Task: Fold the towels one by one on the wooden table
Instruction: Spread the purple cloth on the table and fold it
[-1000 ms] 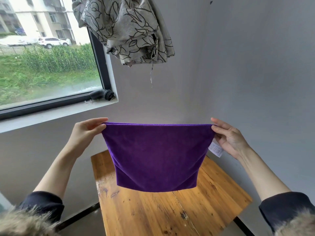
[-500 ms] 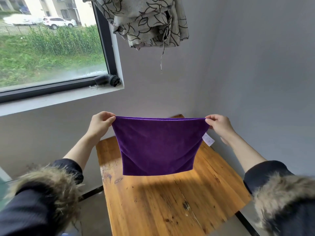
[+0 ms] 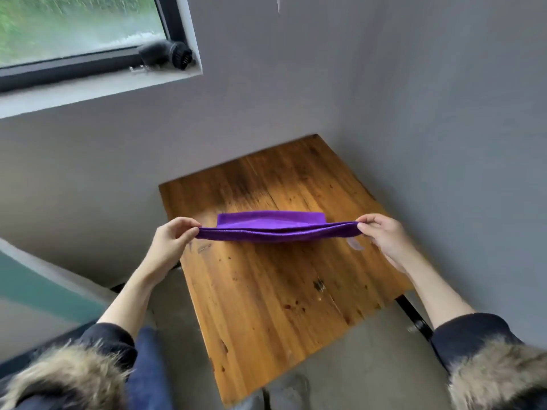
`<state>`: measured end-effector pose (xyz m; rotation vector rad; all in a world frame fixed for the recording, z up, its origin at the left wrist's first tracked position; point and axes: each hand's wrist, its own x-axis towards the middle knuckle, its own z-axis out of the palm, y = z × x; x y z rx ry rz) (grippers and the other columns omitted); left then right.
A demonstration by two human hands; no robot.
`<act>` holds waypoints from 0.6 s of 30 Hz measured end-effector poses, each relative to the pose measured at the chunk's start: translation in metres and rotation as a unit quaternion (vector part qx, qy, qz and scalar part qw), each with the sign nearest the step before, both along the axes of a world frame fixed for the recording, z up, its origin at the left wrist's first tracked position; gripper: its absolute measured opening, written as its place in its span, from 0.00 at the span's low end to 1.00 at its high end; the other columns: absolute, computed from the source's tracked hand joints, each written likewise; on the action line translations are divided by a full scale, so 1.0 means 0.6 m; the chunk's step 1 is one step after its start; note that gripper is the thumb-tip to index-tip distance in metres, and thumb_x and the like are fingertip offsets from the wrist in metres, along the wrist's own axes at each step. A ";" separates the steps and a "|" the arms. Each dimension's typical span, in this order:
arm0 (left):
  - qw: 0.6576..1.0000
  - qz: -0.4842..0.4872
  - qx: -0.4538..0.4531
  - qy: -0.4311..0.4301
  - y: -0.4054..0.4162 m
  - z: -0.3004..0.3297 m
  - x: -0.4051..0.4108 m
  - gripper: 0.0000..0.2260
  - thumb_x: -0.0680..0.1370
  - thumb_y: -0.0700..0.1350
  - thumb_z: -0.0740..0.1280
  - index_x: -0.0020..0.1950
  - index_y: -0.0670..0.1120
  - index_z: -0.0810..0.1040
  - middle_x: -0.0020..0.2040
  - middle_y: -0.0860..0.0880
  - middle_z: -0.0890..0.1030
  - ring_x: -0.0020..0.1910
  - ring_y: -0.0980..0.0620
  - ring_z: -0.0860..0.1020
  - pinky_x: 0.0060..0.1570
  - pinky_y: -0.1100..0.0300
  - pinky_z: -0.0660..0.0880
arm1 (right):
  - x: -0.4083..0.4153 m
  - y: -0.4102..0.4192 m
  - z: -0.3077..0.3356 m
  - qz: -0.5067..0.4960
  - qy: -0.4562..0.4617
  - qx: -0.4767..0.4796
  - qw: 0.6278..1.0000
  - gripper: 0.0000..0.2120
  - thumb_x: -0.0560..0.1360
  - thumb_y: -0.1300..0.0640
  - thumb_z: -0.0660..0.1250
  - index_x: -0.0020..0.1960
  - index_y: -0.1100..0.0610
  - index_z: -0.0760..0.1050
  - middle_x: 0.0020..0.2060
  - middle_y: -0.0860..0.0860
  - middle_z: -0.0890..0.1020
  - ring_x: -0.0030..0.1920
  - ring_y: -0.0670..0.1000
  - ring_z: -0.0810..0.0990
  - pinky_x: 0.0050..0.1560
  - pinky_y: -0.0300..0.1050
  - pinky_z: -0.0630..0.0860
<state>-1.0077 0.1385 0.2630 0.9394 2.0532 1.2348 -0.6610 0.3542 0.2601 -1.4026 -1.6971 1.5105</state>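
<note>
Down comes the towel (image 3: 276, 229) toward the table (image 3: 266, 291), lower than before. Left hand (image 3: 170, 241) pinches one corner, right hand (image 3: 381, 235) the other, cloth stretched between them.

A purple towel (image 3: 272, 229) is stretched flat over the wooden table (image 3: 266, 291), above its far half. The left hand (image 3: 170, 241) pinches the towel's left end and the right hand (image 3: 381, 236) pinches its right end, fingers curled round the cloth. A small white label (image 3: 354, 243) hangs just below the right end. The table stands in the corner of grey walls. A dark round object (image 3: 165, 54) lies on the window sill (image 3: 97, 90) at upper left. Both sleeves carry fur cuffs.
</note>
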 end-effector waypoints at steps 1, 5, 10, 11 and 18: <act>1.000 -0.003 -0.022 -0.010 -0.020 -0.029 0.012 0.06 0.76 0.35 0.65 0.44 0.45 0.78 0.41 0.49 0.81 0.37 0.64 0.77 0.42 0.72 0.72 | 0.013 -0.013 -0.023 0.015 -0.026 -0.019 0.999 0.07 0.75 0.64 0.65 0.44 0.54 0.78 0.42 0.53 0.83 0.44 0.49 0.80 0.46 0.39 0.72; 0.993 -0.008 -0.103 -0.066 -0.084 -0.121 0.055 0.06 0.76 0.33 0.65 0.43 0.43 0.78 0.40 0.45 0.80 0.39 0.53 0.76 0.45 0.62 0.72 | 0.051 -0.065 -0.090 0.047 -0.107 -0.088 0.989 0.07 0.74 0.67 0.65 0.42 0.57 0.78 0.38 0.54 0.81 0.39 0.48 0.76 0.39 0.36 0.71; 0.980 0.009 -0.149 -0.134 -0.116 -0.169 0.083 0.05 0.78 0.34 0.62 0.45 0.40 0.76 0.41 0.42 0.78 0.41 0.47 0.74 0.42 0.55 0.74 | 0.064 -0.093 -0.129 0.000 -0.121 -0.146 0.982 0.05 0.75 0.68 0.63 0.46 0.62 0.77 0.40 0.57 0.79 0.39 0.50 0.75 0.36 0.40 0.72; 0.979 0.009 -0.154 -0.133 -0.114 -0.173 0.086 0.06 0.79 0.35 0.61 0.45 0.41 0.75 0.41 0.43 0.78 0.41 0.47 0.74 0.41 0.54 0.75 | 0.063 -0.093 -0.135 -0.007 -0.121 -0.146 0.982 0.05 0.75 0.68 0.63 0.46 0.62 0.77 0.39 0.56 0.79 0.38 0.50 0.75 0.36 0.41 0.72; 0.990 0.016 -0.136 -0.035 -0.060 -0.205 0.069 0.02 0.79 0.38 0.61 0.48 0.41 0.73 0.44 0.44 0.79 0.41 0.47 0.75 0.45 0.48 0.74 | 0.014 -0.053 -0.170 -0.069 -0.078 -0.131 0.986 0.05 0.77 0.66 0.61 0.47 0.60 0.75 0.35 0.52 0.78 0.34 0.47 0.74 0.33 0.36 0.70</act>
